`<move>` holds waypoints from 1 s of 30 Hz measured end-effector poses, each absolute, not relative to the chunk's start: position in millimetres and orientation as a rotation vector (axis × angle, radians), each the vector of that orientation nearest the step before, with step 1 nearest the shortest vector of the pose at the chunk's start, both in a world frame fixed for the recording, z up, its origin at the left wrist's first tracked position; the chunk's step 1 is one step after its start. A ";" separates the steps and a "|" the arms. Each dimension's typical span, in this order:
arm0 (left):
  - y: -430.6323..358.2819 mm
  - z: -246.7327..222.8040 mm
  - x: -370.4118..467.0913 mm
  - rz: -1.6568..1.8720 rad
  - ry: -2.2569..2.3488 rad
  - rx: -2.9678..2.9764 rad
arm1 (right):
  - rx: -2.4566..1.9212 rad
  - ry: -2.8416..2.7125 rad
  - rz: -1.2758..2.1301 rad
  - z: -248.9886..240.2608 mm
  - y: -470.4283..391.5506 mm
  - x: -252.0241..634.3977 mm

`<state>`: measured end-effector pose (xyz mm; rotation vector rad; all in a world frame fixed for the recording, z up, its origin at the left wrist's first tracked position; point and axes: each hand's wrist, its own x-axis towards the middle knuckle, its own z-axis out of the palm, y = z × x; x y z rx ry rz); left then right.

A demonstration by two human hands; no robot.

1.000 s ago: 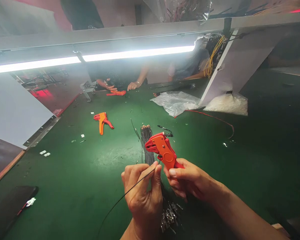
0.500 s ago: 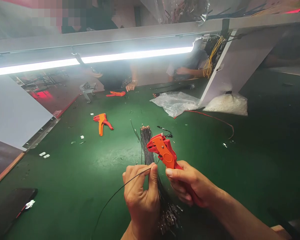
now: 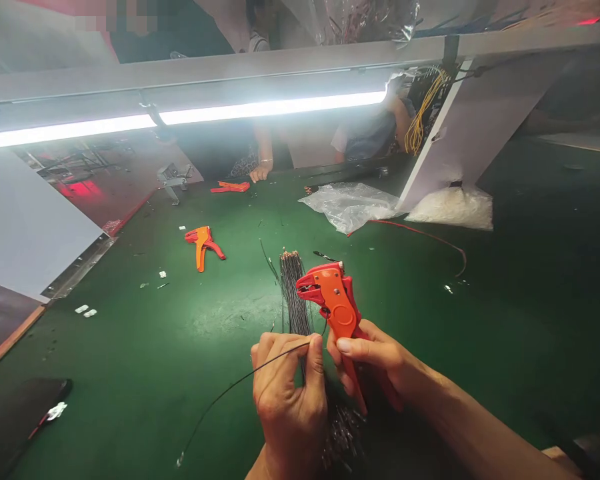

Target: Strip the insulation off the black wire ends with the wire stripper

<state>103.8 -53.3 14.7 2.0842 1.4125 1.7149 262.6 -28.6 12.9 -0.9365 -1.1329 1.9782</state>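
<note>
Between thumb and fingertips, my left hand (image 3: 290, 390) pinches a thin black wire (image 3: 233, 385). One end of the wire hangs down to the left with a small pale tip; the other rises to the underside of the wire stripper's head. My right hand (image 3: 375, 360) is wrapped round the handles of that red and orange wire stripper (image 3: 337, 303), whose jaws point left. Behind both hands lies a bundle of black wires (image 3: 295, 287) with copper-coloured ends at the far side. Its near ends are partly hidden by my left hand and in shadow.
A second wire stripper (image 3: 203, 248) lies left of the bundle, another (image 3: 230, 187) at the far edge near a co-worker's hand (image 3: 261, 172). Clear plastic bags (image 3: 347, 205) lie at the back right. A lit tube lamp (image 3: 275, 108) hangs above. A dark flat object (image 3: 25, 420) sits front left.
The wire stripper has tilted more upright and its handles have spread apart. My left hand has shifted slightly right with the wire, whose pale tip now shows.
</note>
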 end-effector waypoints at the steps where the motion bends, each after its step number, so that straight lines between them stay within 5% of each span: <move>1: -53.2 15.5 103.7 1.722 1.415 2.083 | -0.953 -1.137 1.980 13.0 -28.6 262.2; 18: -52.9 13.1 103.0 1.682 1.505 2.025 | -1.138 -1.072 1.884 16.4 -35.4 253.0; 30: -47.9 15.2 95.1 1.720 1.617 1.931 | -0.764 -1.018 2.081 13.0 -30.4 257.1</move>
